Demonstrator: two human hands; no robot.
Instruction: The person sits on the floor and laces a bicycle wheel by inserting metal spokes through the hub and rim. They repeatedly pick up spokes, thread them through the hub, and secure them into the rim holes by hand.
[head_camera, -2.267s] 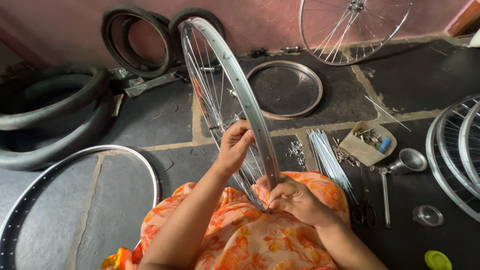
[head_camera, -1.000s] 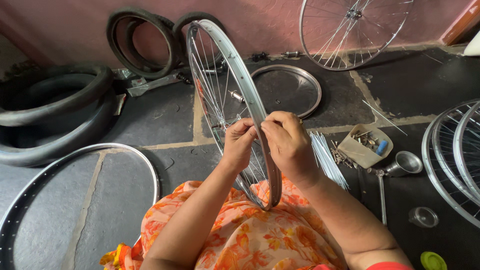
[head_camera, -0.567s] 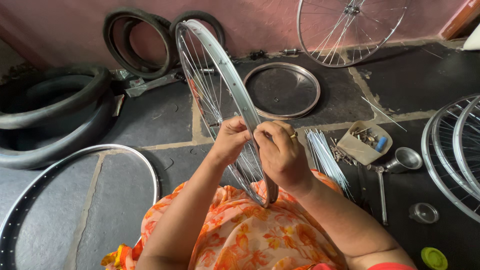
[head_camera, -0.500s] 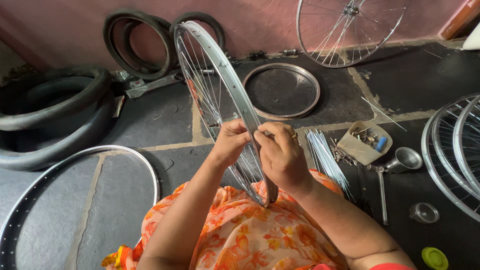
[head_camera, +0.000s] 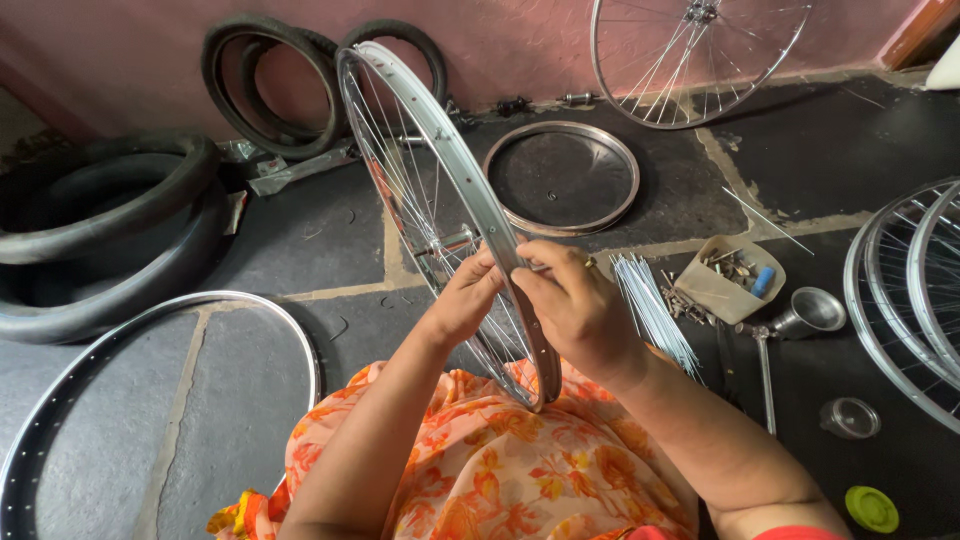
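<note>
A silver bicycle wheel rim with thin spokes stands upright on my lap, which is covered by orange flowered cloth. My left hand pinches at the rim's left side, fingers among the spokes. My right hand closes over the rim from the right, its fingertips meeting the left hand's at the rim's edge. What the fingertips pinch there is too small to see. The hub shows just above the hands.
A bundle of loose spokes lies on the stone floor to my right, beside a small box of nipples and a metal funnel. Black tyres lie left, a bare rim front left, spoked wheels right and by the wall.
My right hand rose from my lap to the rim and joined the left hand there. Since then both hands have stayed at the same spot, with slight finger motion.
</note>
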